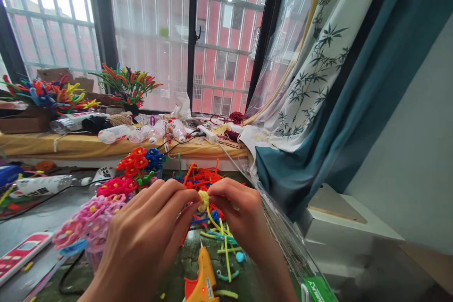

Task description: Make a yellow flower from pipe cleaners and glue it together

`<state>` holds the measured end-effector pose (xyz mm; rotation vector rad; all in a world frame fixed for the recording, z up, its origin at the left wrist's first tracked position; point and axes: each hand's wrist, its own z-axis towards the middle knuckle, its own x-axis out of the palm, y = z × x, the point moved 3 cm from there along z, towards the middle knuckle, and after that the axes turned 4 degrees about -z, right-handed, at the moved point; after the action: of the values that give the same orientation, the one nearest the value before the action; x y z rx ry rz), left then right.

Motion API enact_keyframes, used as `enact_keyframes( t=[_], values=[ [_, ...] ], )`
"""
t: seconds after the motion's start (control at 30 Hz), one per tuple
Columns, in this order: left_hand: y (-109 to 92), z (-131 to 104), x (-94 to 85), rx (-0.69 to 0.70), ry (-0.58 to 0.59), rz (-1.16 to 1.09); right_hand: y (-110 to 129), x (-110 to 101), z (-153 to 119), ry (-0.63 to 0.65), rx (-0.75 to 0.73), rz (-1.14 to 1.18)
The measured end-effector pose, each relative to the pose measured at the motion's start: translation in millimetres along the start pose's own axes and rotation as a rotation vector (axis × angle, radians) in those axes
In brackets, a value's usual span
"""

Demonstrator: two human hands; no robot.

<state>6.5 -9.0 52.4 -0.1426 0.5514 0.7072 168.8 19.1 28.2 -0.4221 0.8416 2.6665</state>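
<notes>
Between my two hands is a small piece of coiled yellow pipe cleaner (203,201), with a yellow strand trailing from it toward the table. My left hand (145,226) pinches its left side between thumb and fingers. From the other side, the fingertips of my right hand (240,217) are closed on it too. Below my hands lies a yellow glue gun (204,273), its metal tip pointing away from me and a small light glowing on it. Loose yellow and teal pipe cleaner pieces (226,250) and a blue pompom (241,257) are scattered beside the glue gun.
Pink pipe cleaner flowers (94,219) stand in a cup at the left, with red flowers (133,161) and blue flowers (155,158) behind. Red pipe cleaner pieces (201,177) lie beyond my hands. Plastic bottles (115,133) line the window ledge; a curtain (293,174) hangs right.
</notes>
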Motion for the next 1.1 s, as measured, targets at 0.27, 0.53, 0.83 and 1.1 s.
enact_keyframes(
  t=[0.27,0.53,0.83,1.1],
  values=[
    [-2,-1,0.7,0.029,0.016,0.072,0,0,-1,-0.006,-0.038,0.0],
    [-4,0,-0.2,0.052,-0.039,0.057,-1,3,0,-0.035,-0.025,0.014],
    [-4,0,1.5,0.028,-0.109,0.018,-4,6,-2,-0.082,-0.082,0.076],
    [0,-11,-8.1,-0.101,-0.222,0.008,-12,8,-1,-0.141,0.043,0.347]
  ],
)
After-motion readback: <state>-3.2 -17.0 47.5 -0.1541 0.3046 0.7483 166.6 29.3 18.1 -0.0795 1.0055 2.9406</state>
